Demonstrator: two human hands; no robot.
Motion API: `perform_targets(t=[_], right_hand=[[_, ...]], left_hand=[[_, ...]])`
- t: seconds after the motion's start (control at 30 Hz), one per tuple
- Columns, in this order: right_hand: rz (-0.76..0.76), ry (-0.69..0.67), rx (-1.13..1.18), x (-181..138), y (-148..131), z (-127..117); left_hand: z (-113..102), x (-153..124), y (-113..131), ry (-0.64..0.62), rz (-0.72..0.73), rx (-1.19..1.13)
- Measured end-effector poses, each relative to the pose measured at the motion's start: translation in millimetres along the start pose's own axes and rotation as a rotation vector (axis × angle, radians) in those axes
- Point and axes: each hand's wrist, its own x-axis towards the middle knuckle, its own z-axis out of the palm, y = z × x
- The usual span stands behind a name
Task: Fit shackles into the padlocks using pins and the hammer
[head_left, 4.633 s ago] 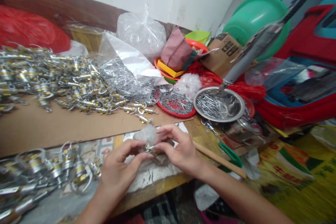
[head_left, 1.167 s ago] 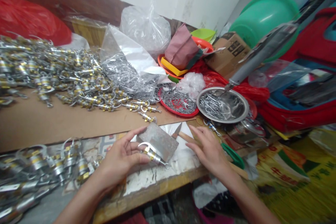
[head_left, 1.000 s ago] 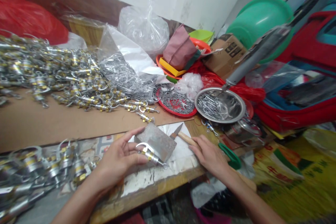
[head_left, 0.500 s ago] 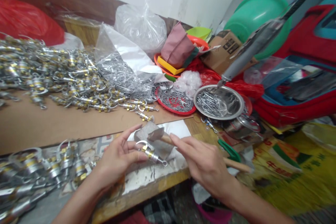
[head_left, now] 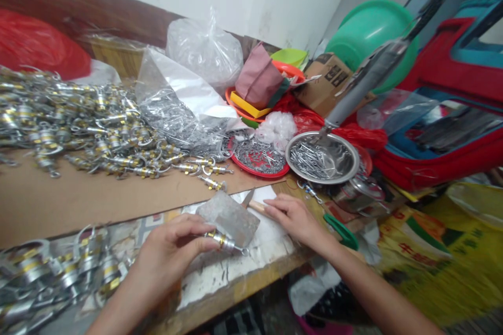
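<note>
My left hand [head_left: 171, 251] pinches a small silver and gold clasp [head_left: 225, 241] and holds it against the near edge of a grey metal block [head_left: 230, 216] on the bench. My right hand [head_left: 294, 218] rests on the wooden handle [head_left: 257, 205] of a small hammer lying to the right of the block, fingers curled over it. The hammer's pointed metal head [head_left: 247, 198] sticks out just behind the block. Under both lies a white worn sheet [head_left: 243, 261].
A big heap of finished clasps [head_left: 90, 125] covers the cardboard [head_left: 78, 193] at the left, more clasps [head_left: 51, 267] lie near left. A steel bowl of pins [head_left: 321, 157], a red plate of small parts [head_left: 257, 156], plastic bags and green-handled scissors [head_left: 341, 229] crowd the right.
My right hand swung the hammer over the block and has brought it back down to the right of it. My left hand now closes more tightly on the clasp.
</note>
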Motion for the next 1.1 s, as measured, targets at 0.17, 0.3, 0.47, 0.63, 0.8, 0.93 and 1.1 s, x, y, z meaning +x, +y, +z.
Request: perform_targets(t=[0.17,0.3,0.47,0.63,0.8,0.93,1.1], right_hand=[[0.086,0.064,-0.197,77,7,-7],[0.122,-0.040,-0.246,122,12,-4],[0.103,-0.004,-0.188,128,13,-8],[0.037,0.142,0.001,89,-13,-15],[-0.283,0.146,0.384,28,-65,-4],[-0.478,0.187,0.482,8,-82,3],[-0.561,0.219,0.478,6,-82,4]], left_hand=[[1,-2,-6,0.085,0.314,0.244],[1,-5,-11,0.000,0.326,0.239],[1,-7,-11,0.020,0.260,0.124],[6,-7,-10,0.082,0.194,0.087],[15,-7,-12,0.189,0.144,-0.018],[19,-7,-12,0.203,0.193,-0.056],[15,-9,-6,0.246,0.233,0.029]])
